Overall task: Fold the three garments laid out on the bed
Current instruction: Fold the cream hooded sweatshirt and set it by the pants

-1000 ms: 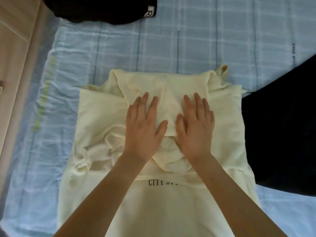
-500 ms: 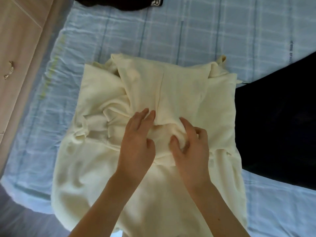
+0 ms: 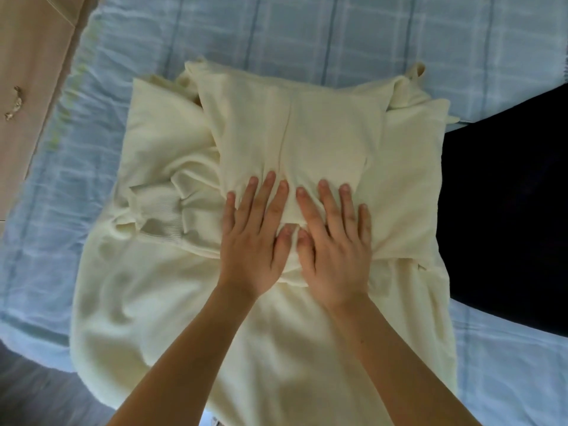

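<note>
On one cream garment (image 3: 307, 133), two hands (image 3: 295, 241) press flat.

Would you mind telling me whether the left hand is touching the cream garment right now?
Touching. The head view shows the left hand lying flat, fingers straight, pressed on the cream garment.

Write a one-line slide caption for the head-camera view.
Left hand and right hand press flat on a part-folded cream sweatshirt on a blue plaid bedsheet, a black garment at its right.

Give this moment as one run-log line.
step: pressing fold | left hand: flat on cream garment | right hand: flat beside it | dark garment: lies at right
</note>
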Demonstrator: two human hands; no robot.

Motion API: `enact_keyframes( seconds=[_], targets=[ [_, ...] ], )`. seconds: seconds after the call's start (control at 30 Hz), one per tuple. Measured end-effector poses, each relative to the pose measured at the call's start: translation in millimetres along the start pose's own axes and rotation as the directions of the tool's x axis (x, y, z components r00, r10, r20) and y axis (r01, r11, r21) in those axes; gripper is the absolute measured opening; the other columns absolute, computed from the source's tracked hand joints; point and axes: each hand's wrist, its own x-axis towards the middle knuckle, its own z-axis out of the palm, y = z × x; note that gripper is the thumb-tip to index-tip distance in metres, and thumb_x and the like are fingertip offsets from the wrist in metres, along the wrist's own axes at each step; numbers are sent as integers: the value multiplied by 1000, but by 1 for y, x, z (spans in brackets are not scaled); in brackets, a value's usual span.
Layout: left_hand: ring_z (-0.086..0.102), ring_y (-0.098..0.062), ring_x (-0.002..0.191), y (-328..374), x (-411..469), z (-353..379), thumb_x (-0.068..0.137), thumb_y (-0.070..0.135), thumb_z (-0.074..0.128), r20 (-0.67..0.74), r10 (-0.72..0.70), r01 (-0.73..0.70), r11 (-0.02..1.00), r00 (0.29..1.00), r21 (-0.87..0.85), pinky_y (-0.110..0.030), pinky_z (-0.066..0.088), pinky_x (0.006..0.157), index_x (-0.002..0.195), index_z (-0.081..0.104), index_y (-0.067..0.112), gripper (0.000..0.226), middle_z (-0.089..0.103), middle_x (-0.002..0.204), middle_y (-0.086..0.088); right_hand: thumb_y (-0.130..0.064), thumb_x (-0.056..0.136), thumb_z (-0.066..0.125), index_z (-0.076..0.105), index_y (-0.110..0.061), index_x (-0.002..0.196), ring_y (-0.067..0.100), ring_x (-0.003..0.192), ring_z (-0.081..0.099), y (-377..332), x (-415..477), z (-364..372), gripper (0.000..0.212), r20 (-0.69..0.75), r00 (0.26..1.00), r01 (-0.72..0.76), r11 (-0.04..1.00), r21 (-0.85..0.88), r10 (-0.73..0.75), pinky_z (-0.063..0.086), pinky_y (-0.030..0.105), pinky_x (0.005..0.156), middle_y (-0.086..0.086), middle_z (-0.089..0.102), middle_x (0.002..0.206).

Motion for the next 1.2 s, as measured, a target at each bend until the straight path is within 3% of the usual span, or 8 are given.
enact_keyframes(
  seconds=[0.27,0.47,0.6,0.73,0.9,0.97,1.07,1.2],
  targets=[
    [16,-21,152,-5,3,5,101,40,25,-51,8,-9,1000,999,-18,-50,13,122,157,24,22,58,23,164,-1,-42,103,33,23,-32,159,29,154,14,10,1,0,57,30,995,96,995,-34,-95,20,57,119,3,21,166],
    [21,-26,151,3,3,-10,102,40,26,9,20,-20,1000,1000,3,-53,16,121,155,31,16,58,29,162,-6,-38,101,36,32,-30,156,29,153,20,8,0,-3,56,15,998,57,998,-8,-57,20,54,120,3,27,164],
    [19,-24,151,4,3,-30,101,38,33,46,7,-1,991,999,-135,-50,14,122,155,30,21,57,26,163,-4,-32,102,36,34,-25,156,31,152,22,6,-5,-18,54,28,997,63,994,93,-66,23,54,118,7,30,163],
    [28,-28,147,-9,-36,-54,101,26,40,-24,28,-33,964,999,-265,-53,26,117,152,37,15,52,34,158,-8,-21,103,43,33,-17,156,30,150,26,8,-58,-34,54,21,1000,16,985,171,-20,23,51,120,13,31,161],
    [34,-35,143,-38,-132,-72,98,26,40,-14,-76,72,976,997,-206,-52,22,119,146,45,8,52,41,153,-14,-20,100,41,44,-8,149,36,145,35,-6,-154,-32,51,34,999,-31,986,166,25,27,59,116,16,42,154],
    [38,-38,140,-39,-169,-70,98,26,39,0,-23,23,982,1000,-185,-53,24,118,143,50,7,51,44,150,-18,-21,99,39,48,-8,147,35,142,40,-21,-187,-25,50,18,1000,10,987,158,-13,28,60,115,16,47,151],
    [39,-35,141,-37,-213,-55,100,26,37,33,123,-121,991,992,-59,-56,23,117,146,47,13,49,45,152,-10,-24,99,37,48,-16,148,32,142,41,-42,-224,-8,50,6,998,65,994,90,-66,25,57,117,11,48,151],
    [31,-27,147,-41,-235,-31,104,28,37,70,95,-102,990,993,93,-55,19,119,153,37,20,49,34,159,-2,-29,102,35,45,-22,150,31,145,37,-52,-241,15,50,22,1000,13,999,-46,-12,24,55,118,6,38,158]
  ],
)
